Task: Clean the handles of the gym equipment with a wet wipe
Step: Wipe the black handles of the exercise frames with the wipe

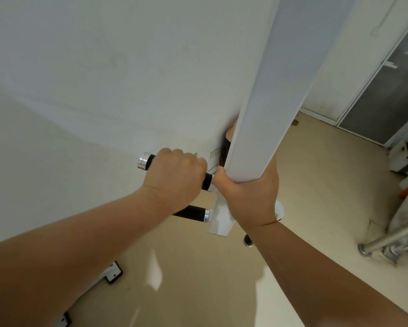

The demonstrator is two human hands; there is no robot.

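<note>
Two black handles stick out to the left of the white machine post, one above the other. The upper handle (207,181) has the left hand (174,178) clenched around its middle, so only the shiny metal end cap (143,160) on the far left and a short black bit next to the post show. I can't see any wet wipe; if one's there, it's buried inside that fist. The lower handle (193,214) is bare, partly covered by the left wrist, with its silver collar right against the white bracket (220,220).

The right hand (250,197) is grasping the bottom edge of the big white beam (269,90), thumb on the left face, fingers hidden behind it. That beam runs up and out of the top of the shot. A third small black grip (247,240) peeks out under the right wrist, mostly hidden.

Room-wise: the wall (104,67) sits close behind the handles on the left, and the beige floor (198,279) is open below. Off to the right there's a frosted glass door (387,97) and some metal bars (391,239), blurry and cut off by the edge. Black-and-white machine feet (113,273) show at lower left.
</note>
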